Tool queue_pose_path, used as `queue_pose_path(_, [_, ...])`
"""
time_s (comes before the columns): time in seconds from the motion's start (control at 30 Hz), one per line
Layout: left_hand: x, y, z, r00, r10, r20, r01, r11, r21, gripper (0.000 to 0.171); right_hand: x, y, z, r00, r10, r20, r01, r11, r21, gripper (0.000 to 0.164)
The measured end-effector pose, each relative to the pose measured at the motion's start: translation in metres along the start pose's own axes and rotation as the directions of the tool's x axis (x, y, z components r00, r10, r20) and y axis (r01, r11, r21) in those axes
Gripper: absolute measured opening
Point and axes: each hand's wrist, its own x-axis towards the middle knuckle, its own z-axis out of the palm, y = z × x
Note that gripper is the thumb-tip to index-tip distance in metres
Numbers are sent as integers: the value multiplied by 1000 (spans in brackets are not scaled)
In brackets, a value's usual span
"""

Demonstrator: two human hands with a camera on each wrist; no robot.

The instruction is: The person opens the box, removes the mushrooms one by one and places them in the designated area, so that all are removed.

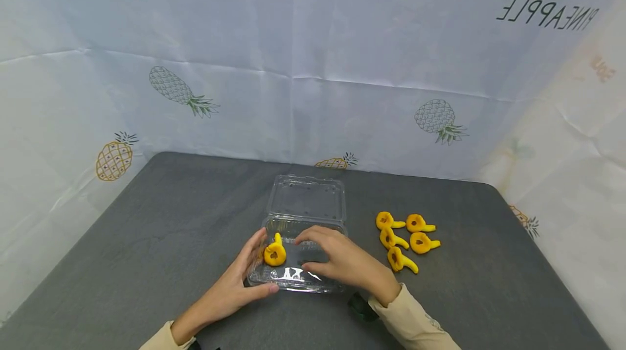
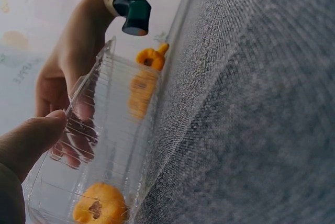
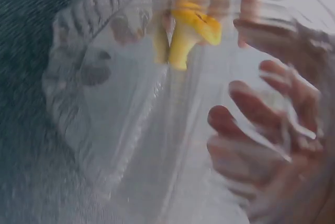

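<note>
A hinged clear plastic container lies on the table with its lid laid back away from me. My left hand grips its left end, thumb on the front rim and fingers along the outer side. Inside, near that end, sits a yellow mushroom with its stem pointing away; it shows through the plastic as a mushroom in the left wrist view. My right hand hovers over the container's right part, fingers bent loosely and thumb apart, holding nothing.
Several more yellow mushrooms lie loosely grouped on the grey table, to the right of the container. Behind the table's far edge hangs a white cloth printed with pineapples. A dark device shows at my right wrist.
</note>
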Motion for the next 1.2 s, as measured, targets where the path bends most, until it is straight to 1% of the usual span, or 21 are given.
queue_pose_path(0.23, [1, -1, 0, 1000, 5, -6, -5, 1000, 5, 100, 13, -3, 5, 998, -38, 41, 37, 999, 10, 43])
queue_pose_path(0.4, [1, -2, 0, 1000, -7, -15, 7, 1000, -4, 101, 20, -5, 8, 998, -32, 59, 32, 999, -2, 45])
queue_pose_path(0.53, [1, -3, 0, 1000, -6, -10, 6, 1000, -13, 101, 23, -5, 11, 997, -27, 70, 27, 1000, -7, 47])
queue_pose_path(0.73, [0, -4, 0, 1000, 24, -5, -24, 1000, -10, 99, 28, -6, 15, 997, -30, 73, 32, 999, -32, 54])
queue_pose_path(0.9, [0, -4, 0, 999, 36, 1, -36, 999, -16, 98, 31, -7, 19, 994, -27, 101, 30, 999, -29, 60])
queue_pose_path(1.03, [0, -4, 0, 999, 42, -3, -42, 999, -24, 99, 32, -6, 21, 994, -34, 108, 38, 999, -34, 60])
queue_pose_path(1.2, [0, -4, -1, 1000, 25, 3, -25, 999, -20, 100, 33, -6, 22, 992, -35, 122, 39, 999, -28, 58])
